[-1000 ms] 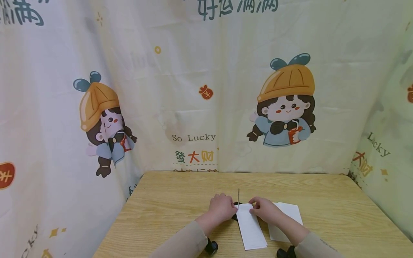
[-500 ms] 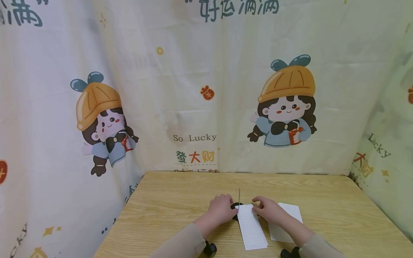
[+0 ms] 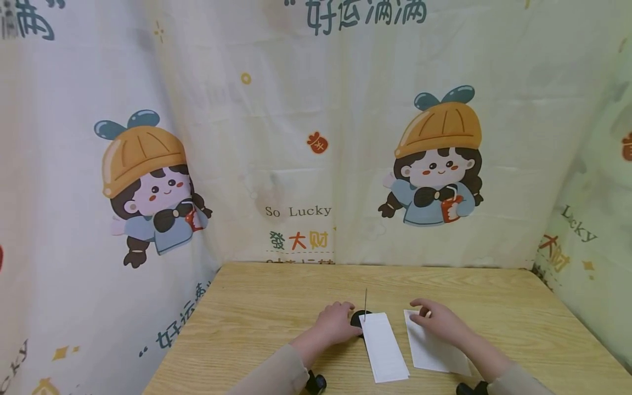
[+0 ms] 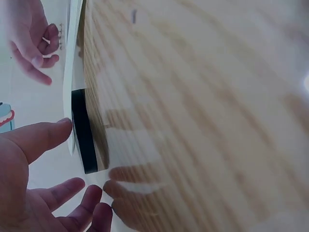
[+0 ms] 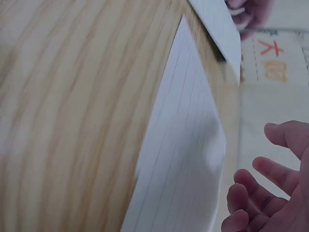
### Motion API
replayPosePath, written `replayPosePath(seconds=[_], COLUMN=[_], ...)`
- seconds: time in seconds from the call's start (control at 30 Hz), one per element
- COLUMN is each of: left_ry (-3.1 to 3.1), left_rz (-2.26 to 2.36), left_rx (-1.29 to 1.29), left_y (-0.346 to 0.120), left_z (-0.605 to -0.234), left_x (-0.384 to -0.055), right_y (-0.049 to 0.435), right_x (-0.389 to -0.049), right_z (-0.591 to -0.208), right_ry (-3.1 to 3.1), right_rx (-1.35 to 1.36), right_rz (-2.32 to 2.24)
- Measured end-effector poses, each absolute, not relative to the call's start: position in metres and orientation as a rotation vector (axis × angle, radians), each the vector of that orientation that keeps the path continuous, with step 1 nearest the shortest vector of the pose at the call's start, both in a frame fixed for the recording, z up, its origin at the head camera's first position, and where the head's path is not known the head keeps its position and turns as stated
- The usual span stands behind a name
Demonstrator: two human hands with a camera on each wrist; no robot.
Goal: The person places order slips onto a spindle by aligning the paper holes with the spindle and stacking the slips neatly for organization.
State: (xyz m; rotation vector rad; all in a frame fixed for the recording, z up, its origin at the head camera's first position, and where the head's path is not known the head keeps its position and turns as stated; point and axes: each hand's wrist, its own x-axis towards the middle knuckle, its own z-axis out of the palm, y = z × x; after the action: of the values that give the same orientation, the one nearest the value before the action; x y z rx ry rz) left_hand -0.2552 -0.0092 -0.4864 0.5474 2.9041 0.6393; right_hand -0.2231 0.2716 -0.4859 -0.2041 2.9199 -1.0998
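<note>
A thin upright metal spike (image 3: 366, 303) rises from a round black base (image 3: 355, 319), so it looks like a bill spike. White paper slips (image 3: 385, 351) lie over the base, their far left corner at the spike. My left hand (image 3: 336, 323) is spread beside the base. In the left wrist view its thumb (image 4: 46, 137) touches the slips' edge or is very near it. Over a second pile of lined white paper (image 3: 436, 354) hovers my right hand (image 3: 441, 325), fingers loosely bent. The right wrist view shows nothing between those fingers (image 5: 277, 174).
Everything lies on a wood-grain table (image 3: 266, 307). A printed cloth curtain (image 3: 296, 164) hangs behind it and along both sides. Black wrist-camera parts (image 3: 316, 382) show under the sleeves.
My right hand has left the slips at the spike and moved right, over the second paper pile. My left hand has drawn slightly left, uncovering more of the black base.
</note>
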Motion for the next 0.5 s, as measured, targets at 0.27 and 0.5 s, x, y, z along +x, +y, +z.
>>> replayPosePath(seconds=[0.27, 0.5], left_ry=[2.892, 2.884], left_rz=[0.642, 0.601], left_rx=[0.565, 0.563], left_y=[-0.012, -0.013], left_z=[-0.486, -0.492], left_x=[-0.256, -0.260], right_y=[0.317, 0.349], right_x=[-0.217, -0.209], right_z=[-0.488, -0.489], right_ry=[2.922, 2.934], right_rx=[-0.145, -0.148], right_rz=[-1.064, -0.990])
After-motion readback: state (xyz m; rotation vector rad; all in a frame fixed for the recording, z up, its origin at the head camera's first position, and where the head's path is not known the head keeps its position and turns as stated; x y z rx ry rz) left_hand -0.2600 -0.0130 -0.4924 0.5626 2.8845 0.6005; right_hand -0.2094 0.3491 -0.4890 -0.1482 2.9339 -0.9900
